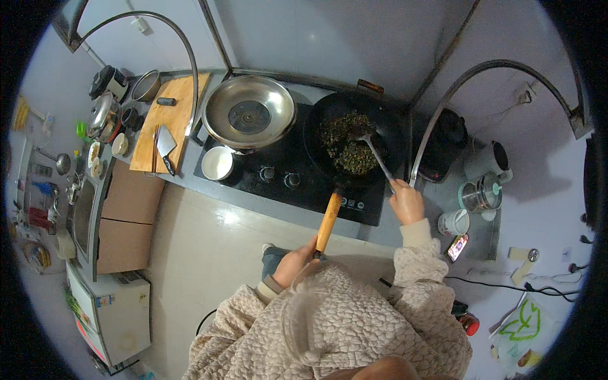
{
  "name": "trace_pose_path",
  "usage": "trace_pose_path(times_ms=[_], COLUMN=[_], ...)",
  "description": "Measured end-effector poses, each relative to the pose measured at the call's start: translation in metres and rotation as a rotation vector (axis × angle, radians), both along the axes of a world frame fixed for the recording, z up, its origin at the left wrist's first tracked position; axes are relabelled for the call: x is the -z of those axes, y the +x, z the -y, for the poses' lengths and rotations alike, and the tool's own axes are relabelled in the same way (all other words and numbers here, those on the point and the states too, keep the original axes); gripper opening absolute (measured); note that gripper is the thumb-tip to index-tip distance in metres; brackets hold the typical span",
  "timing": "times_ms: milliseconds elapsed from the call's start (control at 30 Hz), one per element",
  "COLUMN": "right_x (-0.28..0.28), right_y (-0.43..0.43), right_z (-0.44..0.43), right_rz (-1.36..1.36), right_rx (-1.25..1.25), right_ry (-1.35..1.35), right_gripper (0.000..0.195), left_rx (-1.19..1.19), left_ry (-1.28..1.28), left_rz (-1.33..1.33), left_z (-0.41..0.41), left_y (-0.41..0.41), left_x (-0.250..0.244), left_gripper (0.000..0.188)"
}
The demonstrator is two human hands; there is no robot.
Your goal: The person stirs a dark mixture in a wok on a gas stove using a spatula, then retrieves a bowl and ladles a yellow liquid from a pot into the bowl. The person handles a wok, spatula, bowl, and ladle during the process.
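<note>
My right hand (408, 203) grips the handle of a metal spatula (377, 154), whose blade reaches into the food in a black wok (313, 142). Chopped dark green and brown food (354, 157) lies in the wok's bowl, parted into two joined heaps. The wok rests on the right side of a black glass cooktop (247, 178). Its wooden handle (327, 222) points back toward my body. My left hand (293, 266) is at the near end of that handle, with the fingers wrapped around it.
Left of the wok, a wide steel pan (213, 111) sits on the other burner, beside a white bowl (217, 163). A cleaver (166, 142) and chopsticks (155, 147) lie on a wooden cutting board (190, 90). At right are a lidded glass pot (479, 194), a white cup (451, 223) and a phone (457, 248).
</note>
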State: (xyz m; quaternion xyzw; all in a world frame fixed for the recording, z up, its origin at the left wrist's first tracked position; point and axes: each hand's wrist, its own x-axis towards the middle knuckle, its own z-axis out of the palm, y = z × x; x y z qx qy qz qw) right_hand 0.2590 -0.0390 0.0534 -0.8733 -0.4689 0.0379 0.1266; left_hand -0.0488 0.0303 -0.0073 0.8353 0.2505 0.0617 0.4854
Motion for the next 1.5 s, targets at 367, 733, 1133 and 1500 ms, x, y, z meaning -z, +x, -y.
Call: trace_pose_path(times_ms=[367, 733, 1133, 1500], right_x=[0.015, -0.109, -0.106, -0.051], right_y=[-0.012, -0.021, -0.006, 0.021], right_z=[-0.011, 0.042, 0.015, -0.024], right_rz=[-0.195, -0.094, 0.099, 0.027], right_rx=[-0.007, -0.063, -0.143, -0.087], right_ry=[0.194, -0.239, -0.24, 0.004], right_gripper=[0.035, 0.036, 0.028, 0.033], left_rx=[0.081, 0.084, 0.043, 0.037], left_ry=[-0.01, -0.009, 0.002, 0.022], left_rz=[-0.016, -0.1, -0.022, -0.034], left_z=[-0.004, -0.006, -0.01, -0.007], left_y=[-0.001, -0.041, -0.058, -0.055], left_x=[0.006, -0.007, -0.008, -0.002], left_gripper=[0.061, 0.047, 0.043, 0.042])
